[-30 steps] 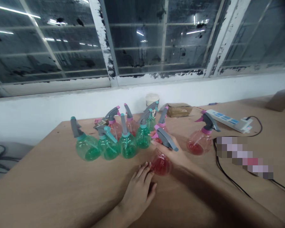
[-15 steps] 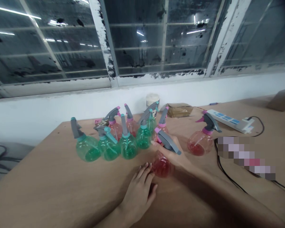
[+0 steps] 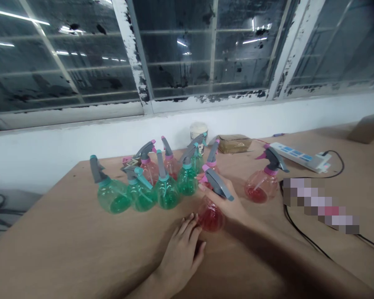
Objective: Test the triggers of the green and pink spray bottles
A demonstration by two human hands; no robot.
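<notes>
My right hand [image 3: 226,203] is wrapped round the neck of a pink spray bottle [image 3: 210,216] with a grey trigger head, which stands on the wooden table [image 3: 65,249]. My left hand [image 3: 180,253] lies flat on the table just left of that bottle, fingers stretched out toward its base. Behind them stands a cluster of green spray bottles [image 3: 137,193] and more pink ones [image 3: 151,166]. Another pink spray bottle [image 3: 263,182] stands alone to the right.
A white power strip [image 3: 299,157] with a black cable [image 3: 302,234] lies at the right. A paper cup [image 3: 198,132] and a brown packet [image 3: 235,143] sit at the table's back edge under the window. A blurred patch covers something at the right.
Hardly anything moved. The pink bottle in my right hand shifted very slightly and the view drifted a little; my left hand stays flat on the table.
</notes>
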